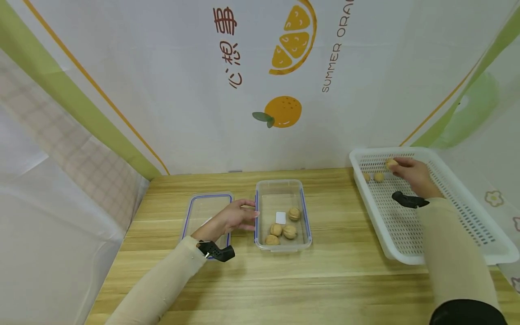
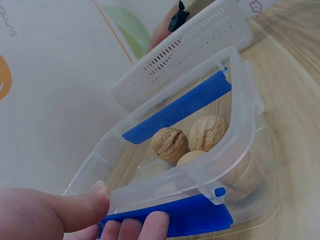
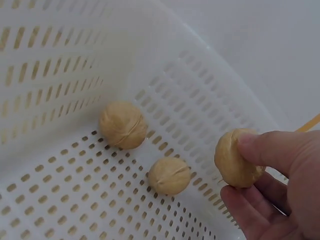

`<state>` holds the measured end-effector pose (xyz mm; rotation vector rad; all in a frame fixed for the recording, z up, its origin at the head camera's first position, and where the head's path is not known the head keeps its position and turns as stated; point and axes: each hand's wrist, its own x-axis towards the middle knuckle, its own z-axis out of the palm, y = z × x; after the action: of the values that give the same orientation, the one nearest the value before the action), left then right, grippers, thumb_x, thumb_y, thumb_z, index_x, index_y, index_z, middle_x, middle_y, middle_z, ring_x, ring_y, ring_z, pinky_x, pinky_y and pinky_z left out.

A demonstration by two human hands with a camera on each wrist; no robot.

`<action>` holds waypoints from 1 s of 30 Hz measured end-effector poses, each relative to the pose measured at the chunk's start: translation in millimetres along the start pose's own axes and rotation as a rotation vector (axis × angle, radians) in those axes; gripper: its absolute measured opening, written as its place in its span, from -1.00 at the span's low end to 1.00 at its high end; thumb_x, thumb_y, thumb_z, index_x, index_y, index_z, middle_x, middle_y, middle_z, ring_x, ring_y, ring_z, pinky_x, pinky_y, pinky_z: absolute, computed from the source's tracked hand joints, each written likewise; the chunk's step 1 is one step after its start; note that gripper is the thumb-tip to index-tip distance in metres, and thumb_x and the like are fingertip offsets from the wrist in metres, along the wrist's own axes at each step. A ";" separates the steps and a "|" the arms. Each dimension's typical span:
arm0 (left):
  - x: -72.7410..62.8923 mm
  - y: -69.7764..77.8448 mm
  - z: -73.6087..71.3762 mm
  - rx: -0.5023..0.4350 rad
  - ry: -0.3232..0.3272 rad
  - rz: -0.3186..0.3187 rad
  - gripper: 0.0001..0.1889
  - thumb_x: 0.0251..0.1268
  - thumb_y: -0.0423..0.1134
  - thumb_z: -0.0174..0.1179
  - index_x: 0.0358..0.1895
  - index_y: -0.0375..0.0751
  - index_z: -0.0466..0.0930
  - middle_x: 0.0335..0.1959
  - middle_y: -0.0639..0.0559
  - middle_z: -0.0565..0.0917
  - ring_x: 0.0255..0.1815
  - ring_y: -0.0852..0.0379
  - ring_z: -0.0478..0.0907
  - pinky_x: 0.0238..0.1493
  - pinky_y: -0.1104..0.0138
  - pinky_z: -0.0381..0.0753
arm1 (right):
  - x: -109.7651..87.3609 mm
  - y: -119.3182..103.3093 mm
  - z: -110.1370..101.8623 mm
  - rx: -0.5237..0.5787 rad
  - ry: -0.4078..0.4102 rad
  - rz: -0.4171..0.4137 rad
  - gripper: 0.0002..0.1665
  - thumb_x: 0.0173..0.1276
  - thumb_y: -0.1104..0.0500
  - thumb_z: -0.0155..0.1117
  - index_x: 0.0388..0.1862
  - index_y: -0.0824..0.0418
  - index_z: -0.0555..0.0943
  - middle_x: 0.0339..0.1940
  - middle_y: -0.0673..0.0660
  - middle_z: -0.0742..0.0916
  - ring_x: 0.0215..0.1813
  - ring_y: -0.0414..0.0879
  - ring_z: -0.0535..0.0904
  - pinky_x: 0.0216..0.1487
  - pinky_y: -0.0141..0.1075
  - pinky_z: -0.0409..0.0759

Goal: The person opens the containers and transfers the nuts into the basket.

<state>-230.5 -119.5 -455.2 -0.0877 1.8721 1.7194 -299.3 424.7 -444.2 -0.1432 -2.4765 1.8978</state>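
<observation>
My right hand (image 1: 414,175) pinches a walnut (image 3: 235,159) between thumb and fingers, over the far end of a white slotted plastic basket (image 1: 371,216). Two more walnuts lie on the basket floor just left of that hand, one (image 3: 123,125) by the corner and the other (image 3: 170,175) nearer the held one. At the middle of the table, my left hand (image 1: 237,215) grips the left side of a clear plastic container (image 1: 283,247), thumb at the rim and fingers against its blue latch flap (image 2: 187,216). Several walnuts (image 1: 290,231) and a small white label (image 1: 280,218) show within the container.
A clear lid with a blue seal (image 1: 199,205) lies left of the container, partly under my left forearm. The wooden table (image 1: 333,289) ends at the back against a white cloth (image 1: 183,104) printed with oranges. Another cloth hangs close beside the basket at the right.
</observation>
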 end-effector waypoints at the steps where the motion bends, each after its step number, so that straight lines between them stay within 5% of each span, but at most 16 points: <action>1: -0.2 0.4 -0.1 0.000 0.001 -0.002 -0.51 0.49 -0.46 0.15 0.39 -0.45 0.25 0.26 -0.44 0.47 0.12 -0.14 0.56 -0.04 0.10 0.80 | 0.4 1.3 0.2 -0.038 -0.004 -0.002 -0.38 0.53 0.21 0.25 0.43 0.46 0.35 -0.27 -0.44 0.66 -0.23 -0.51 0.61 -0.10 -0.61 0.67; 7: -1.0 1.5 0.1 -0.003 0.002 -0.005 -0.52 0.49 -0.47 0.15 0.38 -0.44 0.26 0.24 -0.43 0.47 0.07 -0.10 0.57 -0.04 0.10 0.80 | -1.8 5.8 -0.4 -0.202 0.001 0.022 -0.22 0.58 0.10 0.17 0.51 0.57 0.17 -0.24 -0.47 0.56 -0.25 -0.58 0.53 -0.11 -0.62 0.64; 12: -2.2 2.3 0.8 -0.005 0.004 -0.007 -0.53 0.49 -0.47 0.14 0.37 -0.44 0.26 0.24 -0.44 0.47 0.05 -0.09 0.58 -0.06 0.11 0.81 | -5.5 7.9 -0.1 -0.358 0.047 0.066 -0.29 0.59 0.09 0.12 0.47 0.57 0.25 0.05 0.16 0.62 -0.28 -0.53 0.45 -0.23 -0.59 0.54; 16: -2.7 2.5 1.3 -0.007 0.007 -0.008 -0.53 0.49 -0.48 0.14 0.37 -0.44 0.25 0.25 -0.45 0.47 0.08 -0.11 0.57 -0.06 0.11 0.81 | -6.1 12.0 -0.2 -0.432 0.055 0.094 -0.31 0.59 0.11 0.12 0.45 0.58 0.27 0.31 0.53 0.48 -0.04 -0.12 0.56 -0.10 -0.38 0.56; 19: -2.8 2.3 1.2 -0.009 0.004 -0.009 -0.52 0.49 -0.48 0.14 0.38 -0.45 0.25 0.26 -0.46 0.47 0.09 -0.12 0.57 -0.05 0.11 0.81 | -6.5 14.6 -0.7 -0.458 0.049 0.104 -0.32 0.59 0.15 0.09 0.46 0.60 0.23 0.39 0.59 0.40 0.26 0.29 0.43 0.19 -0.01 0.56; 22: -2.3 2.0 0.8 -0.013 0.002 -0.011 -0.52 0.49 -0.48 0.14 0.38 -0.45 0.25 0.24 -0.44 0.48 0.06 -0.11 0.58 -0.05 0.11 0.81 | -6.7 15.5 -0.4 -0.472 0.047 0.123 -0.31 0.59 0.17 0.06 0.47 0.61 0.19 0.44 0.61 0.33 0.41 0.43 0.26 0.41 0.26 0.35; 30: -1.6 1.0 -0.3 -0.015 -0.005 -0.005 -0.51 0.49 -0.47 0.15 0.38 -0.46 0.24 0.17 -0.40 0.51 -0.06 -0.07 0.63 -0.07 0.12 0.81 | -5.4 18.5 1.9 -0.558 0.075 0.093 -0.38 0.57 0.20 0.08 0.40 0.63 0.28 0.35 0.62 0.39 0.33 0.44 0.31 0.38 0.28 0.35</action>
<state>-229.7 -120.2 -453.5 -0.0940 1.8542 1.7291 -292.9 427.2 -462.4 -0.3313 -2.9121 1.1444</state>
